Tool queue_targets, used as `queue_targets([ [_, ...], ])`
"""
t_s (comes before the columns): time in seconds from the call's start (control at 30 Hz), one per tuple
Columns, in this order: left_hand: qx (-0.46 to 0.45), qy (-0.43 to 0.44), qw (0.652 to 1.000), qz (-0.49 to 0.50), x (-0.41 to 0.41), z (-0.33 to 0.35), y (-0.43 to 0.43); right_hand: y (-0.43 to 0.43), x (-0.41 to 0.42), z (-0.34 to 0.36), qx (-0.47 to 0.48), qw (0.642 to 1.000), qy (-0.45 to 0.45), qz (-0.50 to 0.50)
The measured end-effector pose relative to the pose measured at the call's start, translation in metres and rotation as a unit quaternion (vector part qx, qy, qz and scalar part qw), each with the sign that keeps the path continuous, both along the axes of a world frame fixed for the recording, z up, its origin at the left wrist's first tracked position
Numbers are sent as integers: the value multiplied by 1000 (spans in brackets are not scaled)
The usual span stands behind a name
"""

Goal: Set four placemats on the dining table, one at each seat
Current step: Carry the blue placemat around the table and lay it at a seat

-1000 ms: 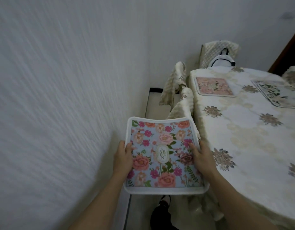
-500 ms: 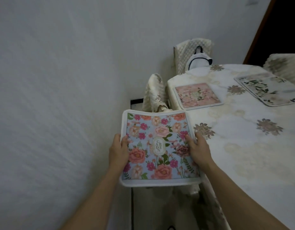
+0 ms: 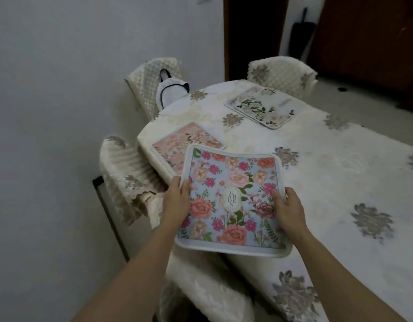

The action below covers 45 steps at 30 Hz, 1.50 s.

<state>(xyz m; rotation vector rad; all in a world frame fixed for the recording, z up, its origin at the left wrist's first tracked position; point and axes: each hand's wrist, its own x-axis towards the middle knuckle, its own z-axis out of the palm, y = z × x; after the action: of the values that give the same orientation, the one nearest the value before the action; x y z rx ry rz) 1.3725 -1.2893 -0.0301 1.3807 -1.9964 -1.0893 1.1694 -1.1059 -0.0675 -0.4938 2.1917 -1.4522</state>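
- Gripping the blue floral placemat [image 3: 233,201] by its side edges, the left hand [image 3: 176,202] and right hand [image 3: 290,213] each pinch it, thumbs on the printed face and the other fingers hidden underneath.
- It is held over the desk's [image 3: 317,180] near left edge, its far corner covering part of the pink placemat [image 3: 184,140] lying there.
- Two leaf-print placemats [image 3: 262,108] lie stacked at the far seat.
- Half a second ago the blue floral placemat was beside the desk, nearer the wall; it has since come across over the cloth.
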Motion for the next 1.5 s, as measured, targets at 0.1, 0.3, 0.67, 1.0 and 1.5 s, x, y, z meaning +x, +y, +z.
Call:
queue_targets([
  [0.1, 9, -18, 996, -86, -53, -16, -32, 4, -15, -14, 17, 996, -15, -85],
  [0.3, 16, -46, 966, -253, -132, -53, -72, 5, -21, -42, 63, 973, -37, -220],
  [0.67, 98, -76, 926, -357, -183, -129, -114, -15, -10, -103, 133, 937, -76, -313],
  [1.0, 103, -90, 912, -388, -181, -154, -119, -18, 7, -120, 182, 922, -76, -334],
  [1.5, -104, -180, 891, -404, -179, -159, -119, -22, 14, -120, 358, 866, 12, -349],
])
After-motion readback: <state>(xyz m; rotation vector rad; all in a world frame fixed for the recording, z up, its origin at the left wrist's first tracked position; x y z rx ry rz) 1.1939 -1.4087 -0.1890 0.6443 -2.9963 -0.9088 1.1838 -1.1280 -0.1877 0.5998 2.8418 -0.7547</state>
